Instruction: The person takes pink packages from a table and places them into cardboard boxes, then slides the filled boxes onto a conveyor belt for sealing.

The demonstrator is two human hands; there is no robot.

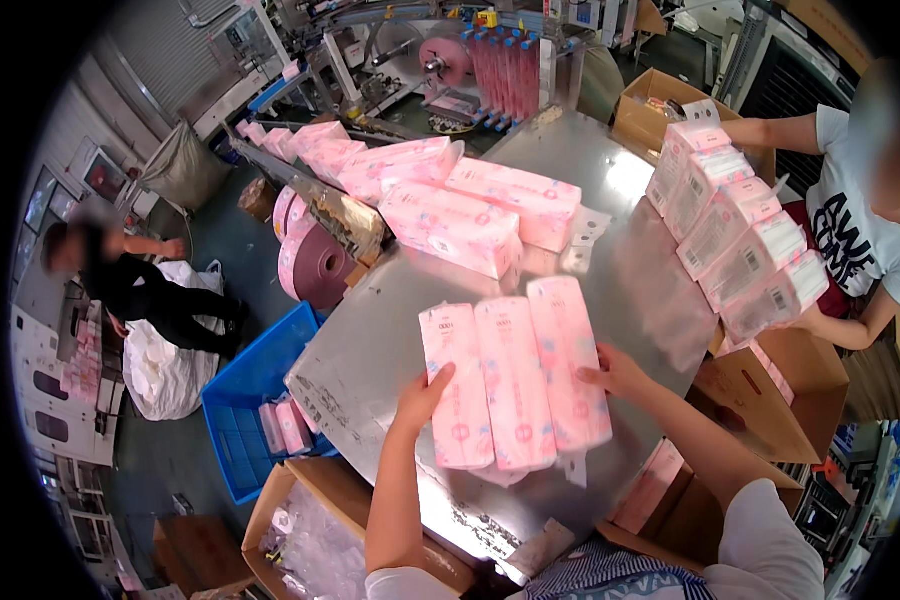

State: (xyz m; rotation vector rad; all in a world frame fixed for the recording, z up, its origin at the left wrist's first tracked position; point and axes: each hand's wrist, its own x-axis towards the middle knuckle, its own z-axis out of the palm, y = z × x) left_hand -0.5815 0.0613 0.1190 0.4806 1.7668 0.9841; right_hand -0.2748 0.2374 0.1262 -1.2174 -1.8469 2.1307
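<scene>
Pressed side by side between my two hands are three long pink tissue packs (pixel 513 385), held over the metal table (pixel 365 345). My left hand (pixel 425 398) grips the outer side of the left pack, its thumb on top. On the other side my right hand (pixel 622 376) clasps the right pack, thumb also on top; the fingers beneath are hidden. Just beyond lie more pink tissue packs (pixel 450 228) on the table, with white hang tabs at their ends. At the right, a co-worker's hands hold a row of several pink packs (pixel 735 235).
A pink-pack line (pixel 320 150) runs back toward a machine with a pink film roll (pixel 448 62). At left stand a blue crate (pixel 232 420) and a person. Cardboard boxes (pixel 270 500) flank me; another open carton (pixel 805 405) sits below the co-worker's arms.
</scene>
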